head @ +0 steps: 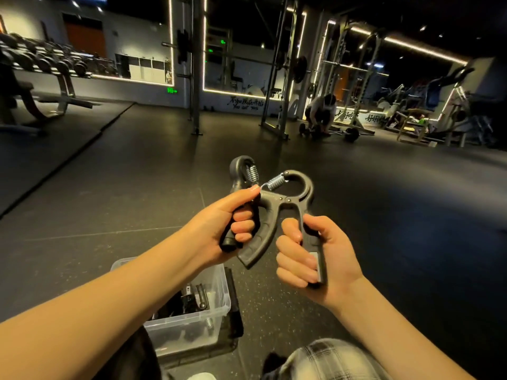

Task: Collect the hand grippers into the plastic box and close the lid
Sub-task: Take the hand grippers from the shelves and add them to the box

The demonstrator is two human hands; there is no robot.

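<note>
I hold two dark grey hand grippers with steel springs up in front of me. My left hand (pixel 233 223) grips the handles of one hand gripper (pixel 241 171), whose looped head points up. My right hand (pixel 307 259) grips one handle of the second hand gripper (pixel 290 196); its other curved handle hangs free between my hands. Below my left forearm stands the clear plastic box (pixel 216 303) on the floor, uncovered, with several dark grippers inside. A dark flat piece (pixel 236 311) lies against the box's right side; I cannot tell whether it is the lid.
Dark rubber gym floor (pixel 384 215) spreads all around. My knee in checked cloth (pixel 329 360) is at the bottom. Far off stand a dumbbell rack (pixel 49 61), squat racks (pixel 279 78) and a crouching person (pixel 321 111) by a barbell.
</note>
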